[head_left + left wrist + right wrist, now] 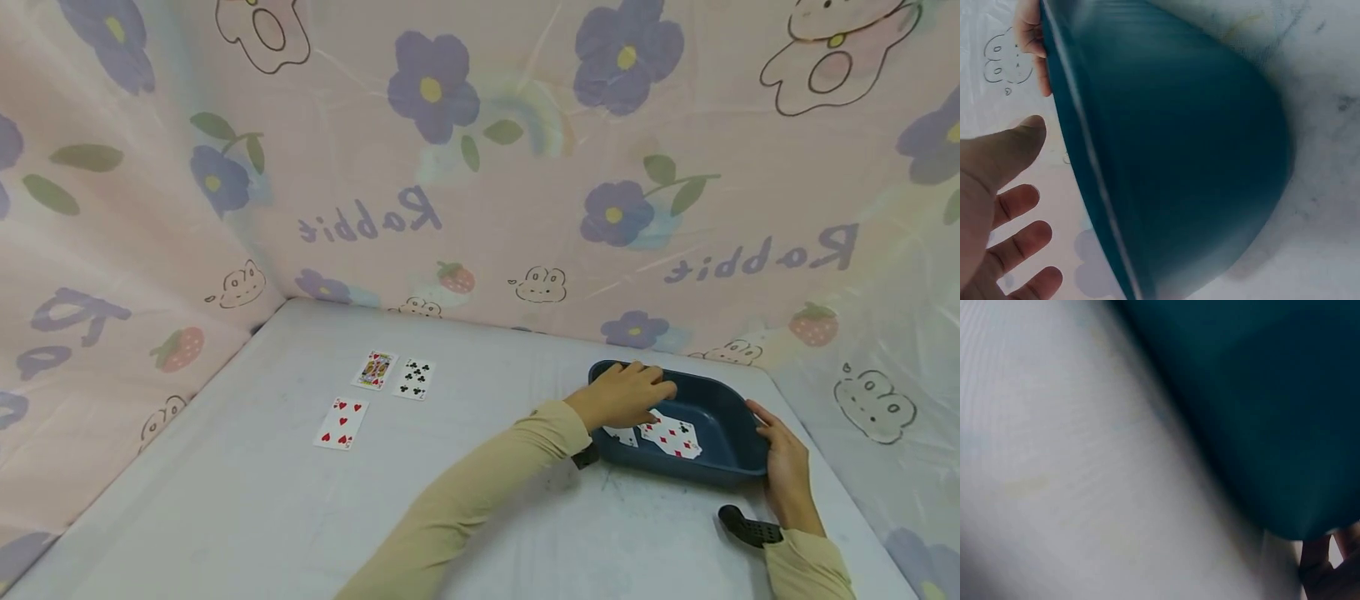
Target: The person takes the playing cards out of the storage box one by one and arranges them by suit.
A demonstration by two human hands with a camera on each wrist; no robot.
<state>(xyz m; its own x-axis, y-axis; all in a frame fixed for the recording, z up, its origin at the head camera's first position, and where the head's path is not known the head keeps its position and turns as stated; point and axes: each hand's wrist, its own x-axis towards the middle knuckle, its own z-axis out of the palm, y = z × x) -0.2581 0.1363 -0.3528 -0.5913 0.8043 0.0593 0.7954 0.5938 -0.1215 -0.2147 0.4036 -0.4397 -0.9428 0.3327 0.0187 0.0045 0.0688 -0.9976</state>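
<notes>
A dark blue basin (720,392) stands on the table's right side, with several playing cards (671,433) lying inside. My left hand (624,393) is over its left part, fingers apart; the left wrist view shows no card between thumb and fingers. At the right end, my right hand (789,471) grips the basin's rim. Its fingers also show at the rim in the left wrist view. In the right wrist view, the basin wall (1279,425) fills the upper right, with part of the right hand (1333,569) below it.
Face up on the left of the white table (225,483) lie a king of hearts (374,370), a clubs card (414,379) and a five of hearts (341,423). A patterned pink curtain (487,208) borders the table behind and at the sides.
</notes>
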